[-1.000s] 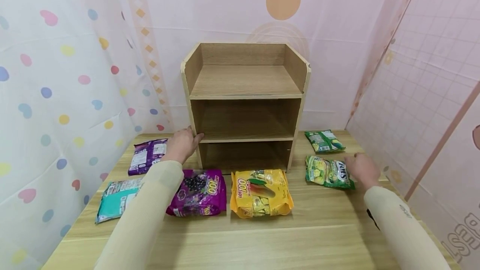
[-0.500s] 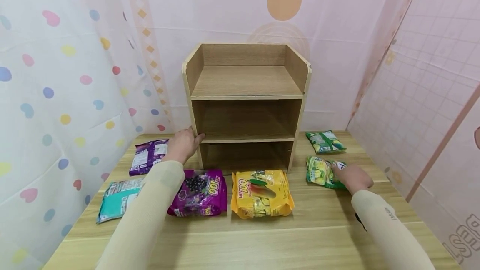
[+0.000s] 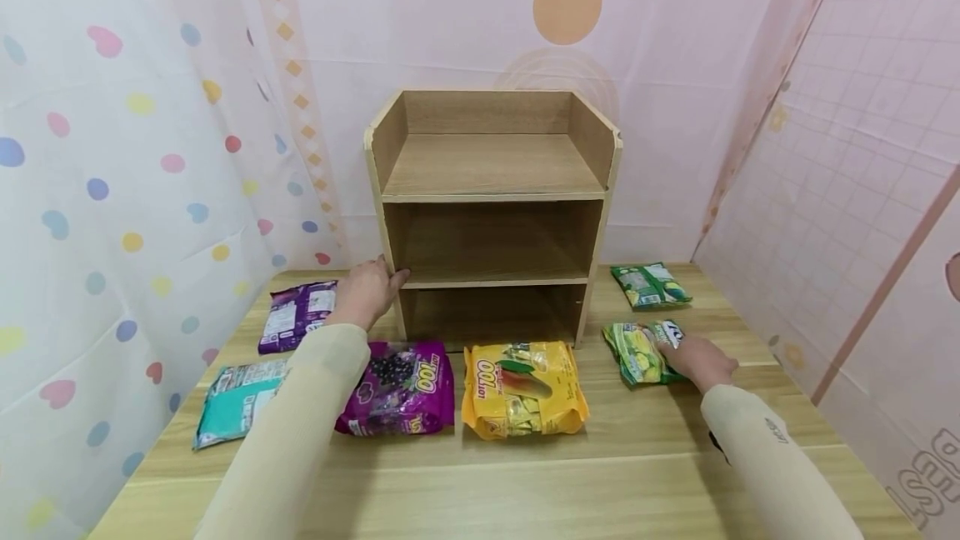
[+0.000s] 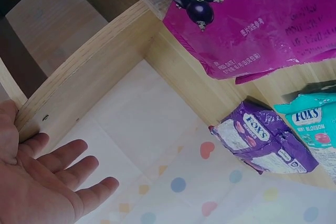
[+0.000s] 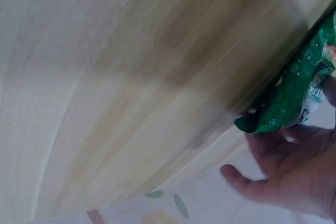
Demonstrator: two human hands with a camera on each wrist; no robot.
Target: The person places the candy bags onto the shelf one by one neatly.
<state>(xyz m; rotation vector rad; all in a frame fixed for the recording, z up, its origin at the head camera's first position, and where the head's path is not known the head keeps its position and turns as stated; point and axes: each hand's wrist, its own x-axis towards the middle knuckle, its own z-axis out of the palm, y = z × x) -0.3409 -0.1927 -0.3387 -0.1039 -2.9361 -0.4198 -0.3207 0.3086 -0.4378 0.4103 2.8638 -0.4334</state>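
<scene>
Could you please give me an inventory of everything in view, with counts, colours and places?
table: 1, light wood, foreground
shelf unit: 1, light wood, standing mid-rear
large purple bag: 1, purple, before the shelf's left
yellow bag: 1, yellow, before the shelf's right
small purple bag: 1, purple, rear left
teal bag: 1, teal, front left
rear green bag: 1, green, rear right
front green bag: 1, green, at right
patterned backdrop: count unclear, white and pink, behind and beside
sleeves: 2, cream, both arms
left hand: 1, bare, gripping shelf's left side
right hand: 1, bare, holding front green bag
</scene>
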